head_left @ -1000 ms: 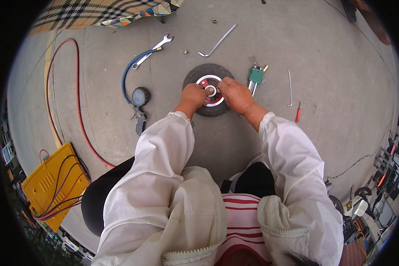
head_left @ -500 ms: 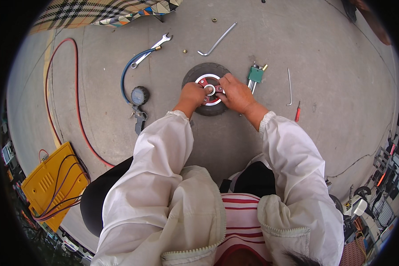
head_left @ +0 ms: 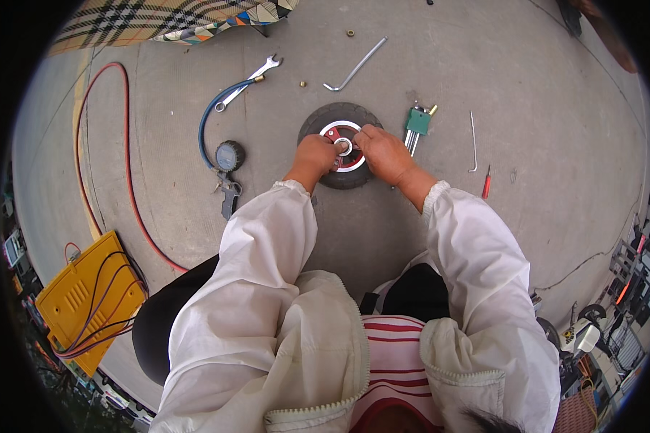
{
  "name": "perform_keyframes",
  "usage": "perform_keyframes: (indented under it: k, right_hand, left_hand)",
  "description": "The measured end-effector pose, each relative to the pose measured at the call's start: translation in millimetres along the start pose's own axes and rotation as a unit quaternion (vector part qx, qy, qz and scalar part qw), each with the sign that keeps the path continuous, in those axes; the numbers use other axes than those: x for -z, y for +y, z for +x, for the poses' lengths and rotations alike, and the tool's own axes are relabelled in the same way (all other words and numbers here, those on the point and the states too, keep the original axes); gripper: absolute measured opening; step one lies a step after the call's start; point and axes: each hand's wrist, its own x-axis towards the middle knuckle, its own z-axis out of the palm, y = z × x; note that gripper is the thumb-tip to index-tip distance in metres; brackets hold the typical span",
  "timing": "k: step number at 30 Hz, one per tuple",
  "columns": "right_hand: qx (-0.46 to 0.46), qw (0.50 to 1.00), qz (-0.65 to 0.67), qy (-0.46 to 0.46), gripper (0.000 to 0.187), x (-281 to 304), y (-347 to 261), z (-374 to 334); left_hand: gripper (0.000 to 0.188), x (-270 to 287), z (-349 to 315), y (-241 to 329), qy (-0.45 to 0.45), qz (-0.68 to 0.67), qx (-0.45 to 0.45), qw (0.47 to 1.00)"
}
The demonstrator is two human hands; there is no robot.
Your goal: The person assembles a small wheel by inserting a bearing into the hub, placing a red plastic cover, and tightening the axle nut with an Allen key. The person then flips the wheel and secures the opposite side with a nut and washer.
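Observation:
A small wheel with a black tyre, silver rim and red spokes lies on its side on the concrete in front of me. My left hand grips it from the left, its fingers closed at the hub ring and a red spoke. From the right, my right hand reaches over the tyre. Its fingertips are pressed together over the right-hand spoke; whatever they pinch is hidden. Close by on the right lies a green holder of hex keys.
Beyond the wheel lie a bent rod, two small nuts and a spanner. At left is a tyre inflator with gauge, a red hose and a yellow panel. A thin rod and red-handled screwdriver lie right.
My right fingertips have shifted slightly left and closed over the right spoke, covering the screw seen there before. The left hand keeps its hold.

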Motion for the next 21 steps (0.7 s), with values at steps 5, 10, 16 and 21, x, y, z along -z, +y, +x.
perform_keyframes:
  k: [5,10,16,21]
  right_hand:
    - [-0.015,0.999,0.029,0.032,0.013,5.1,-9.7,-0.4]
    - [0.021,1.000,-0.013,-0.013,0.016,1.2,1.6,1.9]
    - [-0.024,0.998,0.036,0.036,0.008,6.1,-11.6,0.6]
    - [0.020,0.999,-0.028,-0.001,0.016,-3.7,1.5,2.3]
  left_hand:
    - [0.034,2.5,0.8,-1.5,-0.003,0.020,0.004,1.000]
    - [0.034,1.4,-1.5,2.1,-0.001,0.023,-0.004,1.000]
    - [0.034,2.1,-0.7,-0.9,-0.004,0.021,-0.004,1.000]
    - [0.033,1.0,0.0,1.4,-0.005,0.036,-0.007,0.999]
